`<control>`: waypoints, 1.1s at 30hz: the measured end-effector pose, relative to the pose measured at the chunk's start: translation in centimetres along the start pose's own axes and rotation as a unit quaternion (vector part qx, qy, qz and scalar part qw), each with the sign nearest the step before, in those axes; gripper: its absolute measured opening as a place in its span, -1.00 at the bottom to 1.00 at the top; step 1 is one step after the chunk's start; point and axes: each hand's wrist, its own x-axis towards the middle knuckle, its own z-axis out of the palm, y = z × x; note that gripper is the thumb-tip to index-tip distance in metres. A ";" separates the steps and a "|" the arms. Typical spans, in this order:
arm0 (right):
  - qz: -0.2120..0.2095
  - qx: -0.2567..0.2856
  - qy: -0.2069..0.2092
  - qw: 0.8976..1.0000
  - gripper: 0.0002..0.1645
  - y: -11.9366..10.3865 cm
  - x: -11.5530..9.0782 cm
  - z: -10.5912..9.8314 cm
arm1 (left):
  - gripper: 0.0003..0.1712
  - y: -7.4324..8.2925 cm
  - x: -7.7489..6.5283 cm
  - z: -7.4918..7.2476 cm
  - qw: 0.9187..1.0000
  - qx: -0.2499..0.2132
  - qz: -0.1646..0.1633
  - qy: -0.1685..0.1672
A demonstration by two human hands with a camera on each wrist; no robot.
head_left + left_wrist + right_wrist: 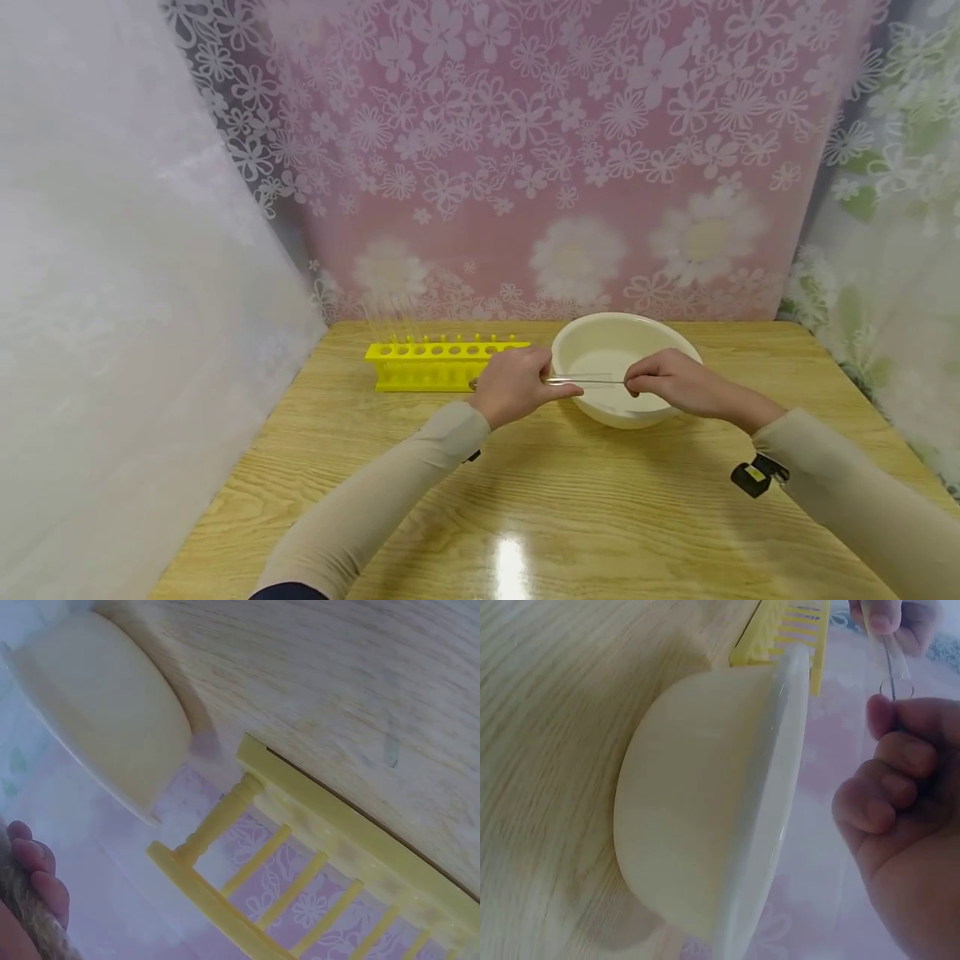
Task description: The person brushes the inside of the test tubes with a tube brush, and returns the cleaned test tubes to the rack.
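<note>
My left hand (517,385) grips a clear glass test tube (600,376) held sideways above the front of a cream basin (626,422). My right hand (678,383) pinches a thin twisted wire handle (891,667) that runs into the tube's open end. In the right wrist view, thumb and forefinger meet on the wire while the other fingers curl in. Brown bristles of a test tube brush (34,907) show beside the left fingers (51,892) in the left wrist view. The left palm hides the middle of the tube.
A yellow test tube rack (427,357) stands left of the basin, behind the left hand. Several clear tubes (390,317) stand upright at its left end. The wooden table (585,517) meets a pink flowered curtain (480,208) at the back.
</note>
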 end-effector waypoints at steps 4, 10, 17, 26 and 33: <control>-0.009 0.020 -0.010 1.000 -0.72 0.4 0.1 -0.5 | -0.44 -0.2 -0.1 0.0 1.000 -0.013 0.003 -0.001; -0.017 0.025 -0.012 0.999 -0.73 0.6 -0.7 -1.2 | -0.43 0.0 0.1 -0.1 1.000 -0.022 0.007 -0.002; 0.005 0.020 0.000 1.000 -0.71 1.7 -2.5 -2.6 | -0.42 -0.7 -0.2 0.0 1.000 -0.028 0.004 -0.002; 0.024 -0.024 0.035 0.999 -0.71 3.6 -5.0 -5.3 | -0.41 -1.9 -0.7 -0.4 1.000 -0.014 0.013 0.016; 0.040 -0.031 0.056 0.997 -0.72 4.4 -6.1 -6.0 | -0.41 -2.0 -0.9 -0.2 1.000 -0.001 0.011 0.026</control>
